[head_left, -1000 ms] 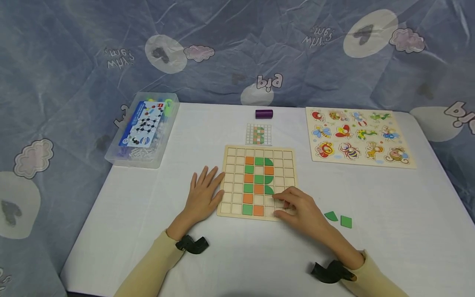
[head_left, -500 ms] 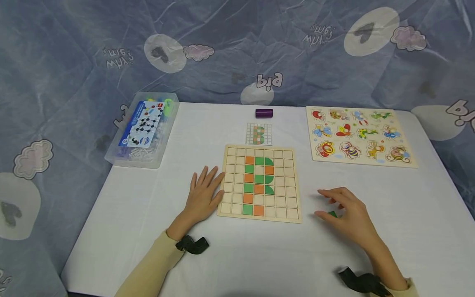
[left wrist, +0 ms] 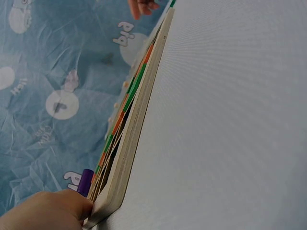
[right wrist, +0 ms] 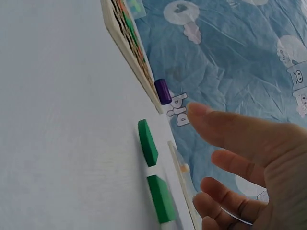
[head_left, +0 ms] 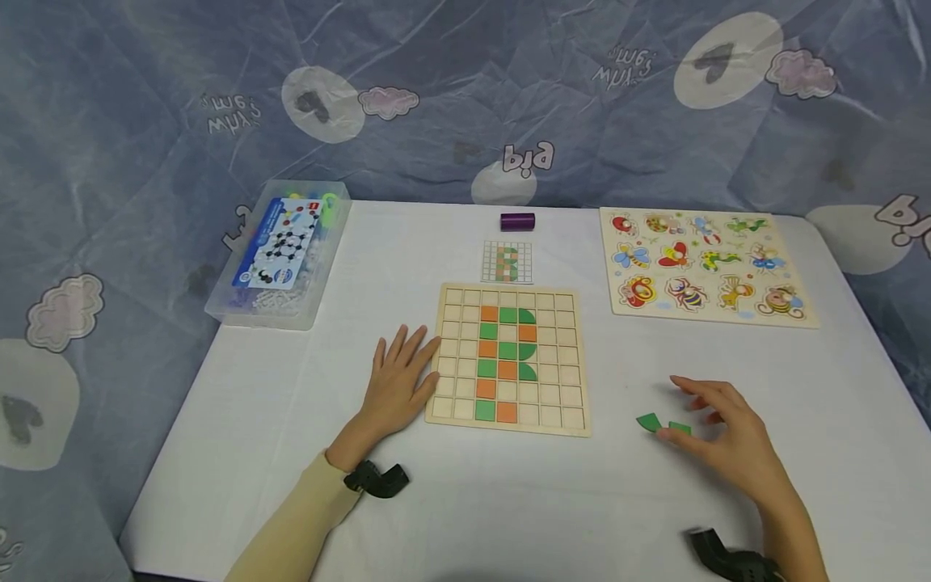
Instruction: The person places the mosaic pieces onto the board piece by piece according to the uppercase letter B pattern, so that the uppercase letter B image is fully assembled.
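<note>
My left hand point(head_left: 396, 388) lies flat on the table with its fingertips against the left edge of a wooden grid board point(head_left: 560, 396). Orange and green tiles fill part of the grid, among them several green squares and quarter-round pieces. Off the board's right side, my right hand point(head_left: 735, 440) hovers with thumb and fingers spread apart, holding nothing. Under its thumb lie a green quarter-round tile point(head_left: 648, 422) and a green square tile point(head_left: 680, 428), the square partly hidden by the thumb. Both tiles point(right wrist: 160, 199) show flat on the table in the right wrist view.
Behind the board lies a small pattern card point(head_left: 507, 263), with a purple cylinder point(head_left: 517, 222) beyond it. A wooden insect puzzle point(head_left: 709, 271) sits at the back right. At the back left stands a clear plastic box point(head_left: 280, 255) with a blue label.
My right hand has moved right, away from the board, leaving a quarter-round tile in the grid, and is now over the two loose green tiles. The left hand has stayed in place.
</note>
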Demonstrator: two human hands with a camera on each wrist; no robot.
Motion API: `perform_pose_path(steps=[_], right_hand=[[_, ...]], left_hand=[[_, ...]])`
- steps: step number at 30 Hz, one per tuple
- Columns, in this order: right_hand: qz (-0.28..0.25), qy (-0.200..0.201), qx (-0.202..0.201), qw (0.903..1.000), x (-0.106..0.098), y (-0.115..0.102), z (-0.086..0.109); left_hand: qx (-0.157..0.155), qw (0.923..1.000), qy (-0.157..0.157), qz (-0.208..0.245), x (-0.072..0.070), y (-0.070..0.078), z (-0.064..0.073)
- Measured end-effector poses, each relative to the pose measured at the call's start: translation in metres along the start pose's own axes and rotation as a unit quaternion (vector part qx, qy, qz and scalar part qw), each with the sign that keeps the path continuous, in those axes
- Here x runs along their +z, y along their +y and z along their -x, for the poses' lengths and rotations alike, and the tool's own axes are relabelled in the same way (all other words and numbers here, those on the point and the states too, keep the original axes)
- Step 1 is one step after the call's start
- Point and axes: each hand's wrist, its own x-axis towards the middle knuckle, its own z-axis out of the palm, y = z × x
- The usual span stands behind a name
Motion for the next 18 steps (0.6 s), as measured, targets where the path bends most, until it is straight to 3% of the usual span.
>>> perform_pose_path(steps=[6,18], right_hand=[[0.012,-0.029,0.001,0.9995,0.0062,0.0053,0.0008],[0.026,-0.043,0.014,0.9986,0.0091,0.0071,0.0018]], left_hand=[[-0.004,1.0,-0.005,0.0,0.0003,0.0005,0.0007],[0.0,1.0,-0.001,0.003,0.0002,0.0001,-0.0005]])
